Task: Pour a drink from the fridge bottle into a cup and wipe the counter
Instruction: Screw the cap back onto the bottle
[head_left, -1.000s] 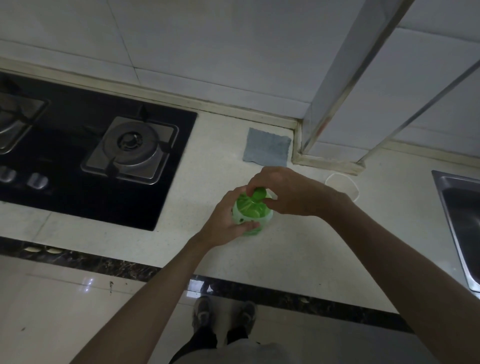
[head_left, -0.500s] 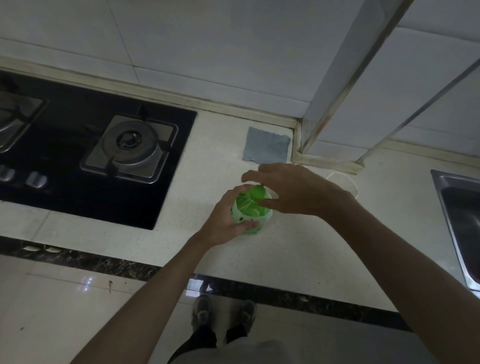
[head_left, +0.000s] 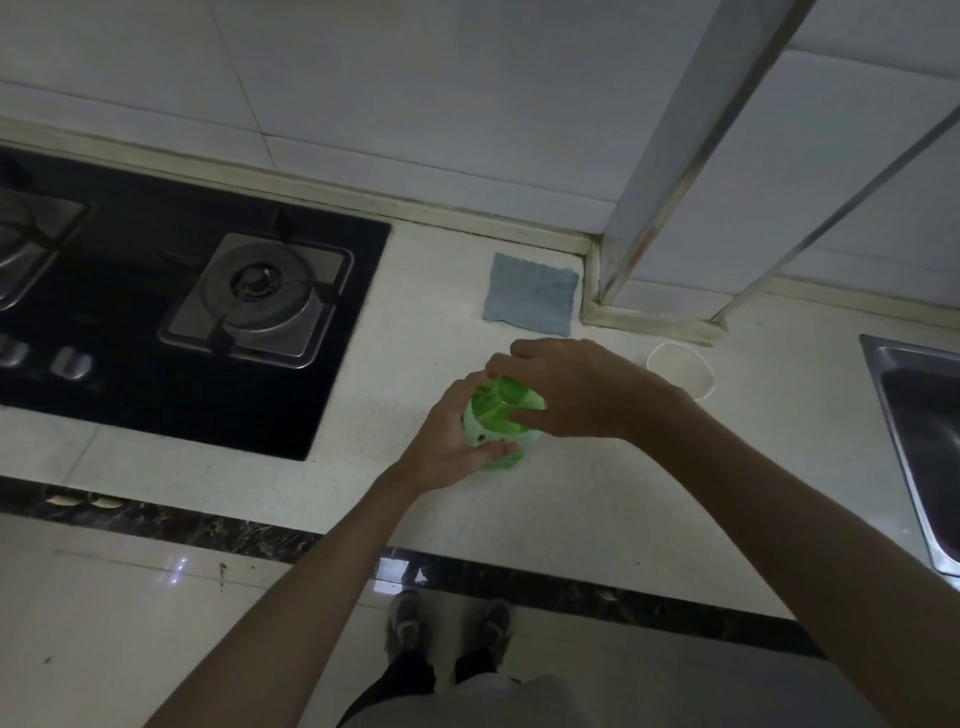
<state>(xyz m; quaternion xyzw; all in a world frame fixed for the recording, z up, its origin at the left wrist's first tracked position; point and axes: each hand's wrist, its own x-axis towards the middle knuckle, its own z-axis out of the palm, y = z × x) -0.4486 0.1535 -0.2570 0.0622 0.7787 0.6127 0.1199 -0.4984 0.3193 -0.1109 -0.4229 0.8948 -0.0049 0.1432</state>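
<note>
The green bottle (head_left: 501, 415) stands upright on the desk (head_left: 597, 499), between the stove (head_left: 197, 312) and the sink (head_left: 924, 441). The left hand (head_left: 447, 441) grips its side, fingers (head_left: 467, 387) curled round the far side and thumb on the near side. The right hand (head_left: 582, 389) reaches over the bottle, pinching its top between thumb and bent fingers (head_left: 524, 349); a clear cup (head_left: 680, 369) sits just beyond that wrist, and a blue cloth (head_left: 531, 293) lies near the wall.

Bottle (head_left: 497, 415) partly under right hand (head_left: 576, 389)
</note>
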